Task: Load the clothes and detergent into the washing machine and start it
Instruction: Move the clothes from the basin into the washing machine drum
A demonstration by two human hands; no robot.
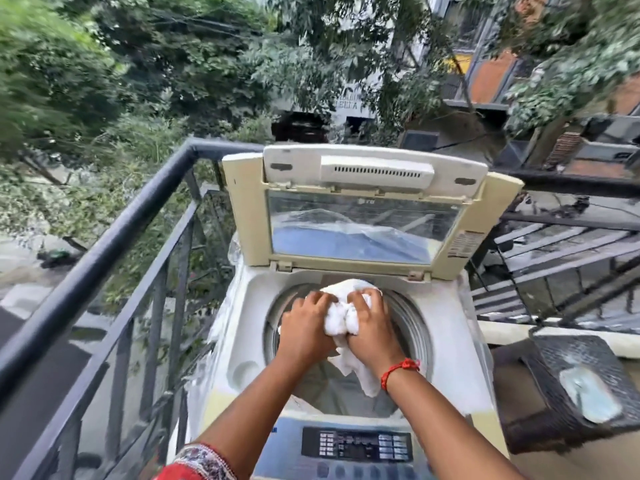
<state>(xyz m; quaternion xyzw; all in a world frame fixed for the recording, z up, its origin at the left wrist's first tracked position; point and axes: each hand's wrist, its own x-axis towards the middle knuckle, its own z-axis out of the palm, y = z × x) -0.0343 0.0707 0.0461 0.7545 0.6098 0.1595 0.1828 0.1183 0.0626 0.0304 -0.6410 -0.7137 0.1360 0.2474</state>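
A top-loading washing machine [242,327] stands before me with its lid [360,216] raised upright. Both of my hands hold a bunched white cloth [341,317] over the round drum opening [412,323]. My left hand [304,327] grips the cloth's left side, and my right hand [370,327], with a red thread at the wrist, grips its right side. A tail of the cloth hangs down toward the drum. The dark control panel [356,445] with its buttons lies at the machine's near edge.
A black metal balcony railing [114,237] runs along the left, close to the machine. To the right sits a dark wicker stool [554,386] with a pale object on top. More railing and metal bars lie at the right rear. Trees and buildings fill the background.
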